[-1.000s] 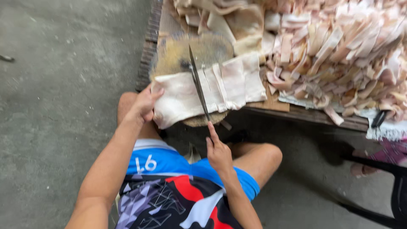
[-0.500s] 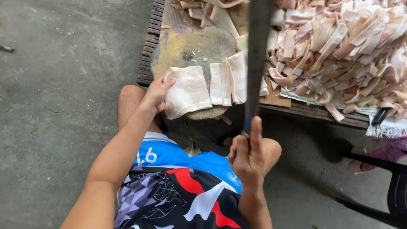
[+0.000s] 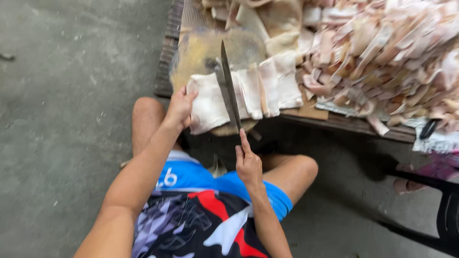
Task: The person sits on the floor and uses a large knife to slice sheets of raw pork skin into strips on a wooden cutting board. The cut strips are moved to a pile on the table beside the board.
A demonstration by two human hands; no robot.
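- Grey concrete floor [image 3: 62,119] fills the left half of the head view; a low wooden pallet table [image 3: 168,71] stands at 12 o'clock from the seated person.
- Pale slab [image 3: 210,102]: a whitish, flat, soft sheet, lying across the round yellowish chopping block [image 3: 201,50] near the table's front edge, with its lower end hanging over that edge.
- Cleaver [image 3: 228,86]: a long dark blade, seen edge-on, standing on the slab and running from 12 to 6 o'clock; it parts the wide uncut portion at 9 o'clock from the cut strips [image 3: 267,86] at 3 o'clock.
- Right hand [image 3: 248,165]: at 6 o'clock of the blade, fingers closed round the cleaver's handle, index finger stretched forward along it towards the blade.
- Left hand [image 3: 179,107]: at 9 o'clock of the blade, fingers curled over the left margin of the slab and gripping it, well apart from the cutting line.
- Cut strips: several narrow pale pieces lying side by side, just beside the blade, touching one another.
- Heap of strips [image 3: 382,52]: a large pile of pinkish-white pieces at 2 o'clock, covering the right part of the table.
- Black chair [image 3: 447,215]: partly visible at 4 o'clock on the floor.
- Clothing: blue shorts [image 3: 191,177] and a patterned shirt [image 3: 191,224] at 6 o'clock; bare knees either side of the table edge.
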